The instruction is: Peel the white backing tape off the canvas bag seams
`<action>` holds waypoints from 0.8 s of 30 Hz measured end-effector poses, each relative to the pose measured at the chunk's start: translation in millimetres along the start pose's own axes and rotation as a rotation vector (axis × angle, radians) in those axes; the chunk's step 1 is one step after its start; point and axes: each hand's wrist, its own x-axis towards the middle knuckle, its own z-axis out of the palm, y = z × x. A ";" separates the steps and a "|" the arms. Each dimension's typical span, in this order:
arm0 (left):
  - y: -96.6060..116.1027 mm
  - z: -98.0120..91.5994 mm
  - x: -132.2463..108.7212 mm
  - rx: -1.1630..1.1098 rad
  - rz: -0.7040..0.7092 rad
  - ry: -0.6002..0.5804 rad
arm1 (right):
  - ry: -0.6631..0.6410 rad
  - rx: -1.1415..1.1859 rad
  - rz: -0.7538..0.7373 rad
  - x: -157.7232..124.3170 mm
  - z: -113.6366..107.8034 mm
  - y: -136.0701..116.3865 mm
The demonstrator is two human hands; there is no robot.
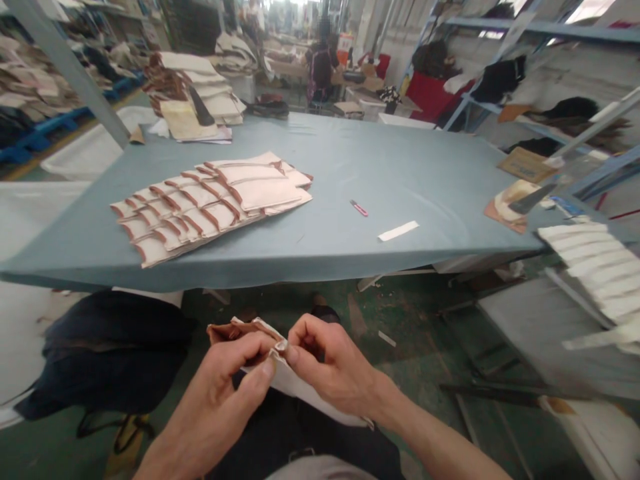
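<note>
Over my lap, both hands pinch a cream fabric piece [305, 390] with a brown inner side. My left hand [230, 383] is closed, its thumb and forefinger gripping the folded edge. Right beside it, my right hand [330, 363] is closed on the same edge, fingers curled. The two sets of fingertips almost touch at a small white fold. Part of the piece is hidden behind my hands. Beyond them, rows of overlapping cream pieces with brown edges [200, 207] lie on the blue-green table [325, 247]. Pink thread snips [359, 208] and a white strip [399, 231] lie to their right.
Fabric stacks [200, 80] stand at the table's far left. A metal post [75, 73] rises beside them. At right are a tape roll [515, 200], a grey stand [545, 333] with cream pieces, and shelving [500, 27]. A dark cloth bundle [110, 353] sits low left. A person [321, 67] is far back.
</note>
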 end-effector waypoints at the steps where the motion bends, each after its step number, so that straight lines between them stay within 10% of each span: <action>1: -1.2 0.3 1.1 0.009 -0.009 0.025 | 0.023 -0.061 -0.045 -0.7 1.6 -0.1; 24: -30.4 12.2 -8.3 0.068 -0.110 0.116 | 0.230 -0.327 0.022 -14.2 46.4 27.8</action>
